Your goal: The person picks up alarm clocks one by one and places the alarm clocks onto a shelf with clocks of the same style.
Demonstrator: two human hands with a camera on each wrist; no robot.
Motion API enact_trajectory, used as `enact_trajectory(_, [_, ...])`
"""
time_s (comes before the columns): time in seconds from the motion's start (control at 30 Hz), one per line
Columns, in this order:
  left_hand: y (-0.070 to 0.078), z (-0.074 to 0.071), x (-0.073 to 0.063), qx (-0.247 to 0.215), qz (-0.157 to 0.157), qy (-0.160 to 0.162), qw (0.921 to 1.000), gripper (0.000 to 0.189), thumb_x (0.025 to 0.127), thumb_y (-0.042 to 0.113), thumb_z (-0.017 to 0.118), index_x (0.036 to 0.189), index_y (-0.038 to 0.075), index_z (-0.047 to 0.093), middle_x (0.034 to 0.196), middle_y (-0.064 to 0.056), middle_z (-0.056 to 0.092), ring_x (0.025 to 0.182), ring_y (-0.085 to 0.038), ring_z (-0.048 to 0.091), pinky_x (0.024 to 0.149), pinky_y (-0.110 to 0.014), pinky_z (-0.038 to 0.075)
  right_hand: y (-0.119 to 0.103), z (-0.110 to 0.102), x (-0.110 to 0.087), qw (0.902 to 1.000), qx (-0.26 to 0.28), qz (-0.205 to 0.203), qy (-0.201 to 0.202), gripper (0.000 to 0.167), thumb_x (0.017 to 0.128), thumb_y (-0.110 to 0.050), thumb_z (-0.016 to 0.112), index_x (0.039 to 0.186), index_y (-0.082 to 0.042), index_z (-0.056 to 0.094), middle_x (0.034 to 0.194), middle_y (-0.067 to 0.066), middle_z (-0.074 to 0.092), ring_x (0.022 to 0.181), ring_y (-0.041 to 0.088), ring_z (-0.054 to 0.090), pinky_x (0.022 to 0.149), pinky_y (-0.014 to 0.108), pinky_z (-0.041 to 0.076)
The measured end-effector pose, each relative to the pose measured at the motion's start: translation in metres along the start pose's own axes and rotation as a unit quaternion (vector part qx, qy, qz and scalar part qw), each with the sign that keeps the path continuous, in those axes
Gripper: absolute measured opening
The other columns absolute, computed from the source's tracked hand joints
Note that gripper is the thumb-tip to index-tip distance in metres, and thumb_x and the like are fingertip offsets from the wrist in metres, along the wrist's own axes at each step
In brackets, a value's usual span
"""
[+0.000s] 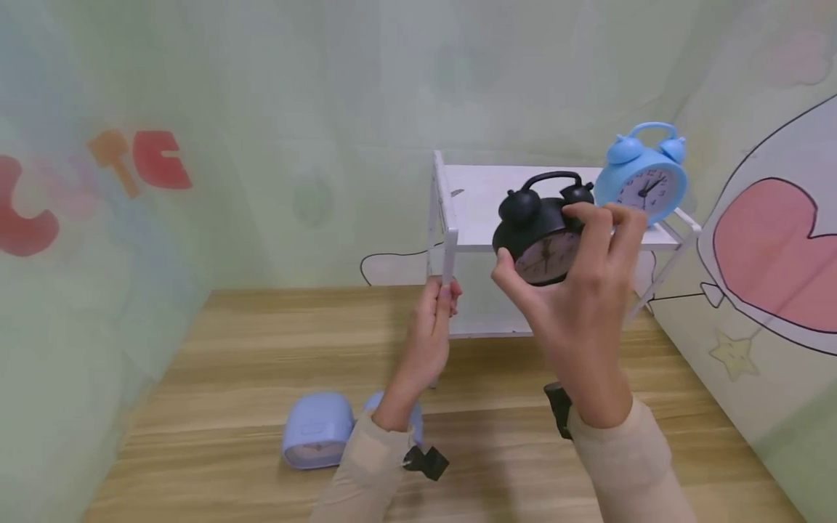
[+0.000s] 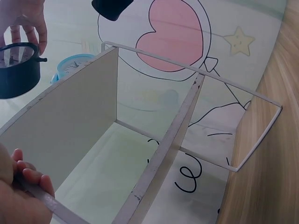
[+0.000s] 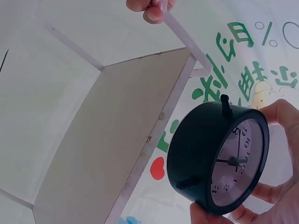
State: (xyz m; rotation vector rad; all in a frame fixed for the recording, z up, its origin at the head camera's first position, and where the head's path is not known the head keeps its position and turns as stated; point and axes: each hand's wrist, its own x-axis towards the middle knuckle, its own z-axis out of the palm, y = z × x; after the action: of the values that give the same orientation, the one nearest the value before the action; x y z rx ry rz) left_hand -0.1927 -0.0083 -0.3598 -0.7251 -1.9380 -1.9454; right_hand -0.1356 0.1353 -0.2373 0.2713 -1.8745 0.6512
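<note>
A black twin-bell alarm clock (image 1: 546, 258) is gripped by my right hand (image 1: 588, 290), thumb on one side and fingers on the other. It hangs at the front edge of the white shelf's top board (image 1: 480, 192); in the right wrist view the clock (image 3: 196, 149) appears beside that board, apart from it. My left hand (image 1: 428, 327) grips the shelf's left front post, and its curled fingers (image 2: 32, 175) show in the left wrist view. On the top board's right end stands a light blue twin-bell alarm clock (image 1: 644, 181), partly behind my right hand.
On the wooden surface (image 1: 261, 349), left of my left forearm, sits a pale blue rounded clock (image 1: 319, 428). Another pale blue object (image 1: 417, 421) is mostly hidden by that forearm. Printed walls enclose the back and sides. The shelf has a lower board (image 2: 159, 154).
</note>
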Motion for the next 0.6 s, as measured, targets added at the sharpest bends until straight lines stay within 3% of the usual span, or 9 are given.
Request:
enact_trajectory(0.23, [-0.001, -0.001, 0.0, -0.01, 0.0, -0.009, 0.9999, 0.026, 0.11, 0.015, 0.033, 0.108, -0.006, 0.047, 0.092, -0.029, 0.045, 0.086, -0.043, 0.046, 0.075, -0.047, 0.042, 0.004, 0.008, 0.013, 0.9999, 0.009, 0.003, 0.011, 0.058, 0.077, -0.031, 0.079, 0.114, 0.006, 0.053, 0.114, 0.027, 0.044, 0.112, 0.033, 0.049, 0.095, 0.047, 0.046])
enact_trajectory(0.43, [-0.003, 0.0, 0.0, -0.008, 0.0, -0.01, 0.9999, 0.027, 0.11, 0.016, 0.032, 0.107, -0.006, 0.047, 0.09, -0.028, 0.044, 0.085, -0.044, 0.045, 0.073, -0.046, 0.041, 0.008, 0.014, 0.025, 0.9997, 0.007, 0.016, 0.017, 0.06, 0.077, -0.033, 0.079, 0.115, 0.006, 0.054, 0.116, 0.027, 0.044, 0.112, 0.032, 0.049, 0.096, 0.045, 0.046])
enact_trajectory(0.6, [-0.003, 0.0, 0.001, -0.003, 0.007, -0.004, 1.0, 0.024, 0.11, 0.01, 0.033, 0.108, -0.008, 0.048, 0.088, -0.02, 0.046, 0.083, -0.038, 0.046, 0.073, -0.038, 0.042, 0.009, 0.021, 0.033, 0.9997, 0.006, 0.014, 0.018, 0.06, 0.077, -0.032, 0.081, 0.115, 0.006, 0.055, 0.117, 0.027, 0.045, 0.114, 0.032, 0.047, 0.098, 0.044, 0.044])
